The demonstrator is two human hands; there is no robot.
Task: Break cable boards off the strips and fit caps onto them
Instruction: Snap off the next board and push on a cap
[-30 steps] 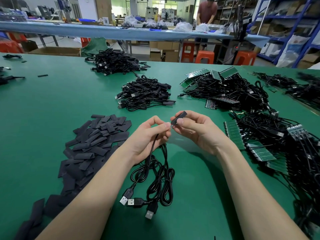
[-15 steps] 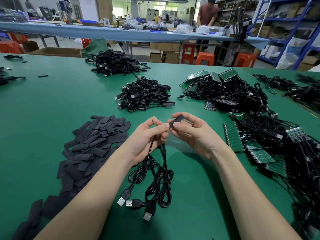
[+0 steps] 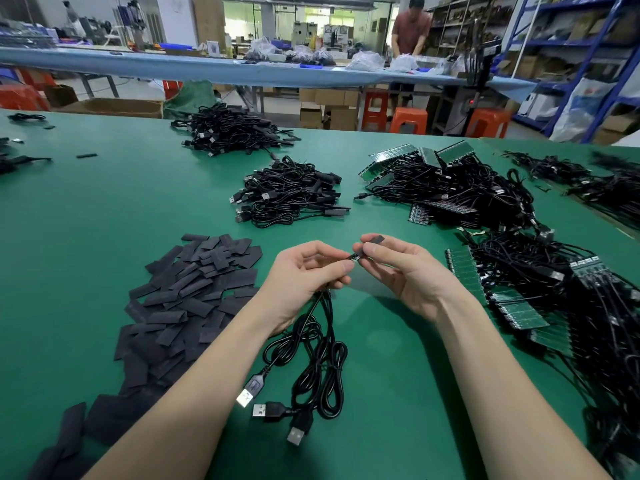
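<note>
My left hand (image 3: 304, 271) pinches the board (image 3: 354, 257) end of a cable (image 3: 322, 344) between thumb and forefinger, the loops and USB plugs hanging below onto the worktop (image 3: 86, 220). My right hand (image 3: 401, 268) grips a cap (image 3: 374, 241) in its fingertips, its open end turned toward the board, the two just touching at the mouth. To do this well, I judge that I must keep board and cap in one line, feed the board in flat without bending the solder joint, and push until it seats fully. The board sits between my two hands, at the tip of my left forefinger. Left of my forearm lies the heap of caps (image 3: 187, 289); to my right, strips (image 3: 464, 275) under tangled cables. Farther off, a pile of capped cables (image 3: 291, 195).
</note>
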